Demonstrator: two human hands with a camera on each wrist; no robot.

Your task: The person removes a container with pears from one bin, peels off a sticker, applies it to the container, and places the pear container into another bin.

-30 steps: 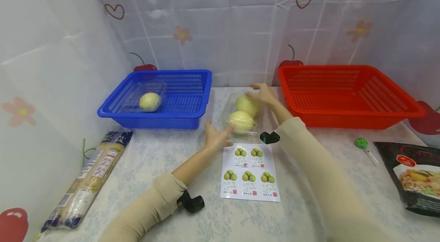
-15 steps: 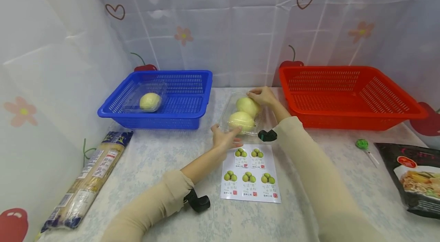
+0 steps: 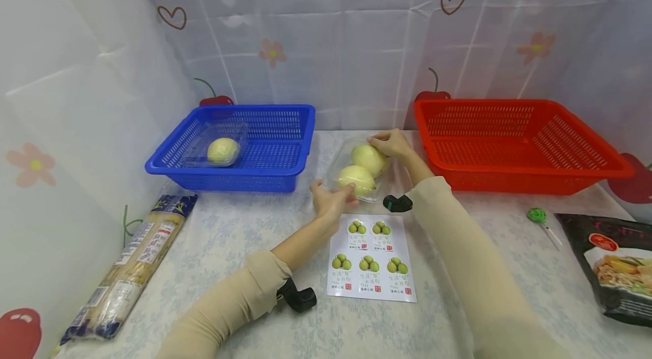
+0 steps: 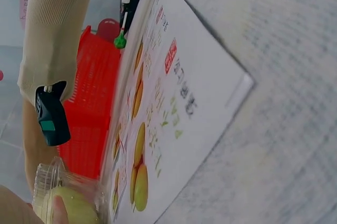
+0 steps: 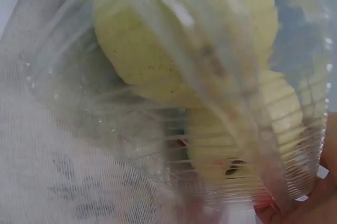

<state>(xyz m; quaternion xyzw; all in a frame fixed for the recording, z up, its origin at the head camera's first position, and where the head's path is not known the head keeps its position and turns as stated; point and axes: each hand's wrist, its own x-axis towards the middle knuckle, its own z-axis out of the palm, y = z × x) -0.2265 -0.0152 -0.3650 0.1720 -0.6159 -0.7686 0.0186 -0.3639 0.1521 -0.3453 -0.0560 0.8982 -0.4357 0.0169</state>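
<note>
A clear plastic clamshell box [image 3: 336, 158] with two pale yellow pears [image 3: 369, 159] in it is between the two baskets, at the far side of the table. My left hand [image 3: 330, 200] grips its near edge, thumb on top and the other fingers partly hidden. At the far right corner, my right hand [image 3: 391, 144] pinches the rim. The right wrist view shows both pears [image 5: 184, 39] through the ribbed plastic. In the left wrist view, one pear [image 4: 73, 205] is visible in the box beside my thumb. A sticker sheet [image 3: 372, 291] with pear pictures lies just in front.
A blue basket [image 3: 234, 180] at left holds another clear box [image 3: 196, 149] with one pale fruit [image 3: 222, 151]. A red basket [image 3: 519, 175] stands at right. A noodle pack [image 3: 129, 268] lies at left; a green-topped lollipop [image 3: 537, 214] and a black food packet [image 3: 611, 268] lie at right.
My left hand has moved right to the box's near edge and now grips it. My right hand has closed on the far right corner. The box has shifted slightly.
</note>
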